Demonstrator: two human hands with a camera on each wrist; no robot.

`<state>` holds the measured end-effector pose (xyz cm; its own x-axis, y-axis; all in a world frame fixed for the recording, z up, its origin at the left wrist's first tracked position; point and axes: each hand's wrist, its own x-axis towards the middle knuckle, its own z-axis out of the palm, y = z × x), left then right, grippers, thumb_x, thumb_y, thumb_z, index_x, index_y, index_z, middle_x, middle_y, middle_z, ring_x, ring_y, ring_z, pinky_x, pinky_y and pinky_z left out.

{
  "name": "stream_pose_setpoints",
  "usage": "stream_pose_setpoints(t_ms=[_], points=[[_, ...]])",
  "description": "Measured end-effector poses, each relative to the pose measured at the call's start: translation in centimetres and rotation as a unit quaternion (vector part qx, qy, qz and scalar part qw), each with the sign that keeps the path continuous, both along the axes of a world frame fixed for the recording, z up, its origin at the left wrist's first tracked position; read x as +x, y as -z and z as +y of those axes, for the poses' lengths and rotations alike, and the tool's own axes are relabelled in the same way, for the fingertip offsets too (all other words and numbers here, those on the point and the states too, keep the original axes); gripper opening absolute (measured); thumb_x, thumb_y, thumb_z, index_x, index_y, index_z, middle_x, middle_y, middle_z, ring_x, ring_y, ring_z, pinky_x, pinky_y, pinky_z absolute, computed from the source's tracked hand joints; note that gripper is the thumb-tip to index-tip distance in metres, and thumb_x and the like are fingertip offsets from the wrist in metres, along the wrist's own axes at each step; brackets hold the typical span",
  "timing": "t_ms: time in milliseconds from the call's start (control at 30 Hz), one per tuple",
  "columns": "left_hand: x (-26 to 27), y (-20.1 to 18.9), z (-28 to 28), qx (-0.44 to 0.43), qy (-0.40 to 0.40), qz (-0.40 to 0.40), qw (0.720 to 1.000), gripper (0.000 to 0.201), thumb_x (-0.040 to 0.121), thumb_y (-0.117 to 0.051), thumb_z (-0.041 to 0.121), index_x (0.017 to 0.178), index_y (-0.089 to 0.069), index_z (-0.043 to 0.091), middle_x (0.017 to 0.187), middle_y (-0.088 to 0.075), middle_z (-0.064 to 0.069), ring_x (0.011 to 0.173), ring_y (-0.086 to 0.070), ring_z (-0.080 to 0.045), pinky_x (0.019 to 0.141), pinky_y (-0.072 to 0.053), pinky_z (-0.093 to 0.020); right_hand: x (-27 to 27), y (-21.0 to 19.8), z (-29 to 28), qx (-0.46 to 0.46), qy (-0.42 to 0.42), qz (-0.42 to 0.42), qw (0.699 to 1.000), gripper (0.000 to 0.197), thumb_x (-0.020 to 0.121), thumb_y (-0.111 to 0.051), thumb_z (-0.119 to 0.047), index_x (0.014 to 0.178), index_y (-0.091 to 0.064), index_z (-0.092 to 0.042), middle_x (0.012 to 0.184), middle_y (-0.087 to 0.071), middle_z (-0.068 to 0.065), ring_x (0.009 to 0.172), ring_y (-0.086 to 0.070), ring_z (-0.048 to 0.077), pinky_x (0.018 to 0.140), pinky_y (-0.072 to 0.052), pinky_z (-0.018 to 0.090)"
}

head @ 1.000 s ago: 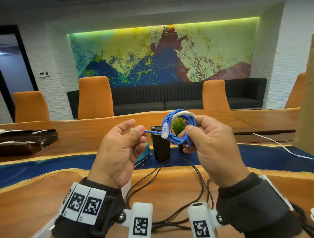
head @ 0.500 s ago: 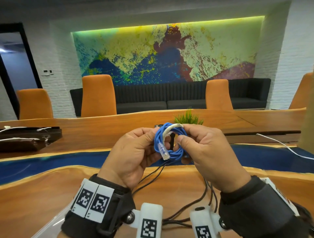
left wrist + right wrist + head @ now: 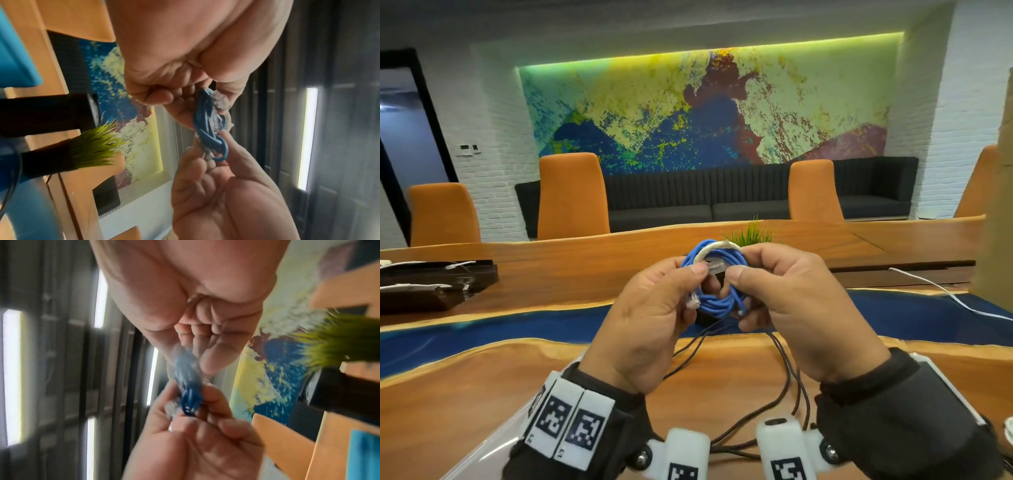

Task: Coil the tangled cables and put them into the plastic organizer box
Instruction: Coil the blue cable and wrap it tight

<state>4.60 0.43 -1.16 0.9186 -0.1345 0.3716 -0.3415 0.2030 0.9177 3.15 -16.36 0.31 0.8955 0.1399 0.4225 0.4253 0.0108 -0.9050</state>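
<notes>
Loops of the blue cable [image 3: 717, 274] sit bunched between your left hand [image 3: 650, 322] and right hand [image 3: 791, 308], both pinching the coil above the near table [image 3: 482, 394]. Slacken either pinch and the springy loops may unwind; the organizer box isn't identifiable.

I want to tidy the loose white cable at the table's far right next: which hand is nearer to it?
Right. The right hand is on that side, holding the blue coiled cable; the thin white cable lies farther right. The left hand is beyond the coil.
</notes>
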Motion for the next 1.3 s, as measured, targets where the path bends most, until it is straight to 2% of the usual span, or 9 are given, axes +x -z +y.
stream_pose_setpoints(t_ms=[200, 333, 467, 600, 733, 900, 1067, 1167, 1300], points=[[0.6, 0.8, 0.3, 0.008, 0.038, -0.022, 0.999, 0.017, 0.094, -0.058, 0.024, 0.096, -0.067, 0.009, 0.079, -0.069, 0.0, 0.075, -0.066, -0.01, 0.066, -0.049, -0.023, 0.0, -0.2, -0.2, 0.004, -0.024, 0.003, 1.0, 0.012, 0.095, -0.058, -0.015, 0.099, -0.07, -0.014, 0.082, -0.073, 0.006, 0.066, -0.062, 0.013, 0.056, -0.053, 0.027], [1.0, 0.7, 0.8, 0.051, 0.008, -0.056, 0.997, 0.021, 0.088, -0.06, 0.024, 0.101, -0.076, 0.023, 0.089, -0.072, -0.008, 0.091, -0.068, -0.026, 0.093, -0.055, -0.047, 0.0, 0.1, 0.1, -0.05, 0.005, -0.043, 0.998, 0.015, 0.097, -0.056, -0.016, 0.103, -0.07, -0.019, 0.086, -0.074, 0.004, 0.075, -0.07, 0.011, 0.057, -0.054, 0.023], [0.6, 0.3, 0.8, 0.05, 0.017, -0.058, 0.997, 0.021, 0.085, -0.058, 0.023, 0.097, -0.076, 0.024, 0.09, -0.073, -0.008, 0.092, -0.069, -0.028, 0.09, -0.058, -0.043, 0.0, 0.1, 0.2, -0.071, 0.016, -0.053, 0.996, 0.018, 0.098, -0.055, -0.016, 0.103, -0.07, -0.022, 0.088, -0.073, 0.002, 0.08, -0.07, 0.012, 0.057, -0.054, 0.02], [0.3, 0.3, 0.4, -0.03, 0.108, 0.017, 0.994, 0.017, 0.086, -0.052, 0.02, 0.086, -0.068, 0.013, 0.083, -0.066, -0.004, 0.082, -0.064, -0.017, 0.069, -0.05, -0.029, 0.0, 0.0, 0.0, -0.024, -0.005, -0.019, 1.0, 0.02, 0.098, -0.054, -0.013, 0.104, -0.071, -0.02, 0.087, -0.074, 0.008, 0.077, -0.071, 0.017, 0.057, -0.055, 0.022], [0.3, 0.7, 0.5, -0.11, 0.201, 0.083, 0.97, 0.03, 0.075, -0.078, 0.02, 0.103, -0.071, 0.013, 0.091, -0.067, -0.002, 0.089, -0.061, -0.02, 0.077, -0.039, -0.037, 0.2, -0.1, -0.5, -0.015, -0.025, -0.008, 1.0, 0.019, 0.096, -0.057, -0.012, 0.106, -0.072, -0.019, 0.09, -0.075, 0.008, 0.077, -0.071, 0.017, 0.058, -0.056, 0.025], [0.2, 0.8, -1.0, -0.077, 0.047, 0.068, 0.994, 0.042, 0.075, -0.079, 0.013, 0.115, -0.069, 0.002, 0.097, -0.069, -0.018, 0.091, -0.065, -0.032, 0.084, -0.052, -0.052, 0.1, 0.2, 0.0, -0.091, -0.007, -0.049, 0.995, 0.017, 0.092, -0.064, -0.016, 0.107, -0.071, -0.017, 0.087, -0.075, 0.007, 0.078, -0.072, 0.02, 0.058, -0.057, 0.025], [-0.4, 1.0, -1.6, 0.015, -0.147, -0.08, 0.986, 0.033, 0.08, -0.071, 0.036, 0.1, -0.07, 0.01, 0.081, -0.076, -0.006, 0.076, -0.075, -0.023, 0.065, -0.061, -0.037, 0.0, 0.0, -0.1, -0.102, 0.0, -0.048, 0.994, 0.016, 0.092, -0.064, -0.016, 0.106, -0.07, -0.018, 0.082, -0.075, 0.009, 0.074, -0.071, 0.023, 0.058, -0.058, 0.027], [-0.3, 0.8, -1.2, 0.066, -0.189, -0.125, 0.972, 0.027, 0.089, -0.064, 0.042, 0.086, -0.073, 0.017, 0.077, -0.074, -0.001, 0.074, -0.072, -0.018, 0.066, -0.06, -0.044, 0.1, 0.1, -0.3, -0.099, 0.0, -0.035, 0.994, 0.015, 0.093, -0.062, -0.015, 0.105, -0.071, -0.018, 0.082, -0.074, 0.01, 0.074, -0.071, 0.026, 0.059, -0.058, 0.029], [-0.1, 0.6, -0.6, 0.093, -0.157, -0.098, 0.978, 0.036, 0.101, -0.055, 0.037, 0.086, -0.073, 0.01, 0.081, -0.075, -0.009, 0.082, -0.071, -0.034, 0.078, -0.056, -0.06, 0.2, 0.2, -0.3, -0.095, -0.005, -0.011, 0.995, 0.014, 0.094, -0.061, -0.012, 0.101, -0.071, -0.019, 0.08, -0.075, 0.006, 0.07, -0.07, 0.023, 0.056, -0.055, 0.024]])
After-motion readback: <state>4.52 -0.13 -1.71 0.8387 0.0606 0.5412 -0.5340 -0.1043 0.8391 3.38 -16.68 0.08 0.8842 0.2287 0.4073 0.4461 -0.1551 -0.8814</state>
